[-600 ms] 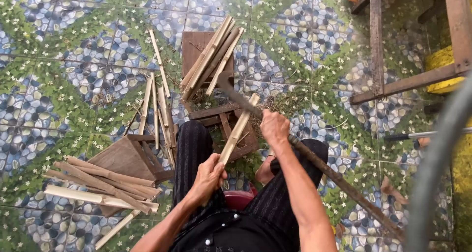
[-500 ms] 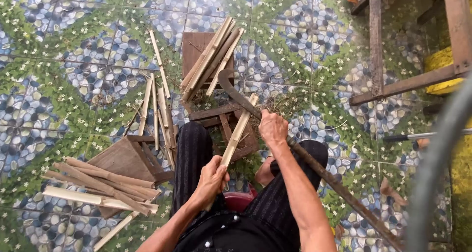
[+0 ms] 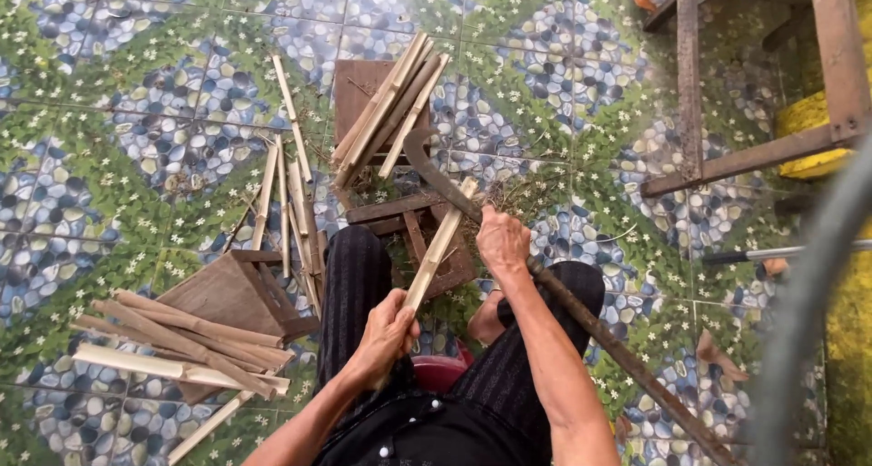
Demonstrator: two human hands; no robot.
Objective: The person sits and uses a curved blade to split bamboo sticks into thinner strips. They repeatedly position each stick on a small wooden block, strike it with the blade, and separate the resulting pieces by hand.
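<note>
— Looking down now, what are the hands doing?

— I'm seeing the left hand [image 3: 386, 325] wrapping its grip tight around the lower end of a split bamboo strip [image 3: 439, 248], which is slanting up and away over the knees. The right hand [image 3: 501, 239] is clamping shut on the long wooden handle of a curved blade [image 3: 436, 171], and the blade is sitting against the strip's upper end.

— And around them?

— A bundle of bamboo strips [image 3: 386, 112] is lying across a small wooden stool [image 3: 363, 89] just beyond the blade. More cut pieces [image 3: 173, 343] are piling on a second low stool [image 3: 232, 293] to the left, with loose slats [image 3: 286, 193] lying on the patterned tile floor [image 3: 109, 157] between them.
</note>
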